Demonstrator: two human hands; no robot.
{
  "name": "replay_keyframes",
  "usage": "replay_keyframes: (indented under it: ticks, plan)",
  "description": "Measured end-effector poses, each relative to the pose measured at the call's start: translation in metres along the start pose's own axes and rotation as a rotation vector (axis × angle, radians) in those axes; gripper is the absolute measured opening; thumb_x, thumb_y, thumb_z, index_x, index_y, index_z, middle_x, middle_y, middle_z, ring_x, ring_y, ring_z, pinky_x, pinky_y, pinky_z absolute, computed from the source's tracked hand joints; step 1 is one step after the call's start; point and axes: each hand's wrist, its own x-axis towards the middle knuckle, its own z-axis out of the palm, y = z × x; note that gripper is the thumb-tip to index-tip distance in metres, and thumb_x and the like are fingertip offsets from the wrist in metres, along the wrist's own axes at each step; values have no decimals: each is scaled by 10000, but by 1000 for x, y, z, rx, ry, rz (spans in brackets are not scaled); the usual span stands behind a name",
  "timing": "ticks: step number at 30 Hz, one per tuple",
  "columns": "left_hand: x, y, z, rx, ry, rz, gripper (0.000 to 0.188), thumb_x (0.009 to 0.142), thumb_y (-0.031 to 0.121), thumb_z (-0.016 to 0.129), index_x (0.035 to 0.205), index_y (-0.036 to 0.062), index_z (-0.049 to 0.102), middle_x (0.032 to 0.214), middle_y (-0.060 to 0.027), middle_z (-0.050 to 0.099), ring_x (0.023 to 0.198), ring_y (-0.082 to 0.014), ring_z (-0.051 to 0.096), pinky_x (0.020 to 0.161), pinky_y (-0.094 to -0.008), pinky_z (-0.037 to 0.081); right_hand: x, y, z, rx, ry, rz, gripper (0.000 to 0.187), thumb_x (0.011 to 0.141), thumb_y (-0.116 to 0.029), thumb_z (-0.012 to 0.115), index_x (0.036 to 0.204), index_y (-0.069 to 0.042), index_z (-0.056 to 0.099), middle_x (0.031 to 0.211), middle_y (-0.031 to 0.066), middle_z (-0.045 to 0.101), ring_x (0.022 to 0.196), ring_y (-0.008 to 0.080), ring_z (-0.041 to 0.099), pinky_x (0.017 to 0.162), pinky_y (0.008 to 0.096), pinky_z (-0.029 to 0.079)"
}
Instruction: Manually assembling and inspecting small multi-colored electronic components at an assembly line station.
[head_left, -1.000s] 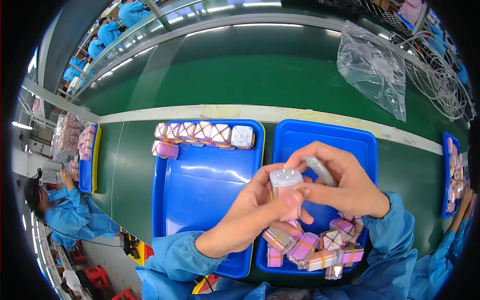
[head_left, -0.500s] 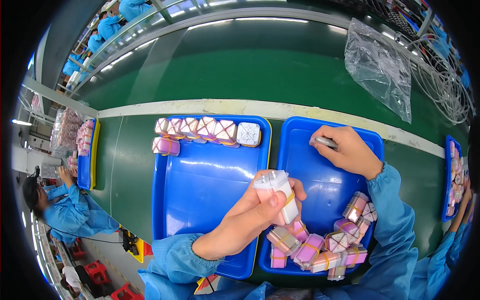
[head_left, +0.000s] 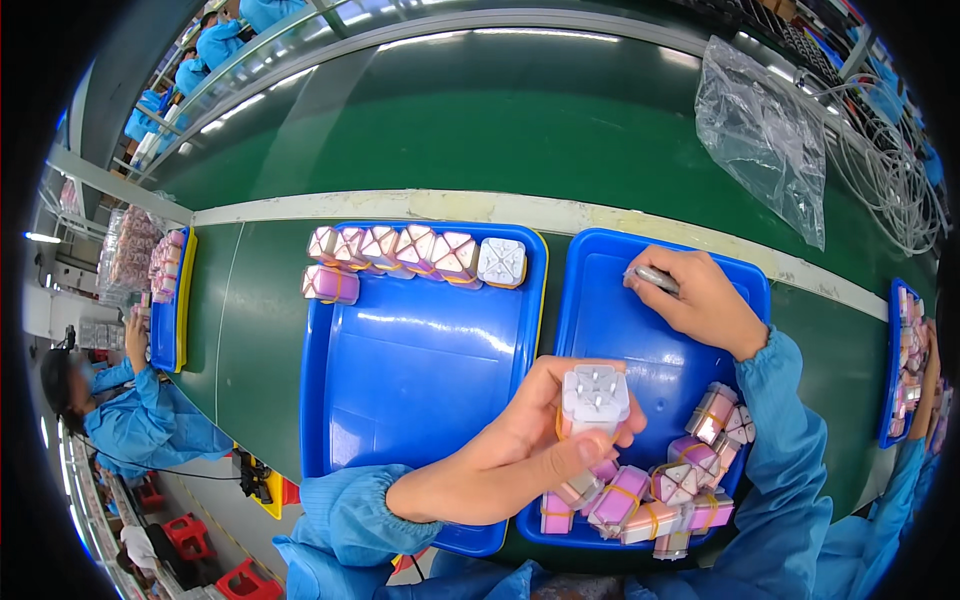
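Observation:
My left hand [head_left: 520, 450] grips a rubber-banded block with a translucent white cap [head_left: 596, 394], held above the near left part of the right blue tray [head_left: 610, 265]. The capped end faces up and shows several small prongs. My right hand [head_left: 703, 303] is closed round a short silver pen-like tool [head_left: 657, 281] over the far part of that tray. Pink, purple and white banded blocks [head_left: 619, 495] lie piled in its near end. In the left blue tray [head_left: 420, 390], similar blocks [head_left: 379, 246] stand in a row along the far edge, with one white-topped block [head_left: 501, 262] at the row's right end.
A pale ledge [head_left: 440, 206] runs behind both trays, with a green surface [head_left: 450, 130] beyond it. A clear plastic bag [head_left: 762, 140] and coiled cables [head_left: 890, 180] lie at the far right. A co-worker [head_left: 140, 410] sits at left by another blue tray [head_left: 178, 310]; one more tray [head_left: 893, 370] stands at right.
My left hand has turned the block so its capped end points more toward me, and lowered it slightly. My right hand has barely moved, still closed on the tool.

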Motion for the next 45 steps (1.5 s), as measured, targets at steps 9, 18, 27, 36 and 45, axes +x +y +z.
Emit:
replay_keyframes:
  ticks: [9,18,27,36,45]
  plan:
    - [-4,-7,-16,-311,-120,81,499,1060,207,568,1505,191,342,1217,-102,518,1036,-214,581,893,-384,497,-1,3,1,10,17,-17,194,949,-217,660,1036,-48,699,883,166,722,788,347,695,700,427,527]
    - [-1,3,-15,-466,-46,-59,520,985,376,584,1463,228,443,1104,-147,510,765,-243,526,719,-382,434,-2,4,2,-5,24,-15,196,952,-225,658,1027,-48,698,862,164,715,768,342,689,685,427,518]
    - [-3,5,-5,-300,-8,-32,531,984,431,547,1458,243,400,1071,-226,550,707,-266,535,654,-349,411,-1,1,0,-16,-22,34,172,953,-174,648,1027,-26,693,903,131,727,802,265,701,721,359,527]
    - [-4,-2,1,164,19,312,680,845,44,818,1345,128,365,1128,-192,580,949,-216,601,797,-375,507,-1,3,2,-18,22,-27,211,965,-243,655,1031,-47,693,866,163,711,779,346,683,691,431,513]
    - [0,1,-6,445,-162,369,586,876,-37,768,1336,81,424,1266,-214,523,1151,-292,625,955,-415,537,-2,6,4,-12,27,-25,222,965,-251,652,1037,-47,699,870,167,715,782,351,686,695,432,516]
